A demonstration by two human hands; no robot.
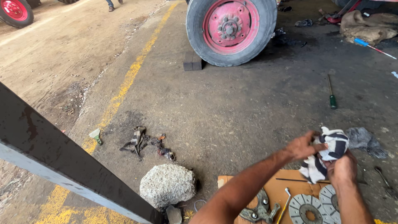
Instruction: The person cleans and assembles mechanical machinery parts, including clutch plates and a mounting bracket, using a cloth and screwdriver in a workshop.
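Head view: left hand (302, 146) and right hand (340, 168) both clenched on crumpled striped cloth (327, 151) above ridged metal discs (307, 207).

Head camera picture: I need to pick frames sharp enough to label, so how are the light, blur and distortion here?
Head view: even shade over the floor, brighter sunlit dirt upper left; the hands, left hand and right hand, and the striped cloth look sharp enough; the dark beam close to the lens is soft; the wheel leans slightly from wide-angle bending.

One head-worn view looks steeply down at nearby concrete floor (232, 108).
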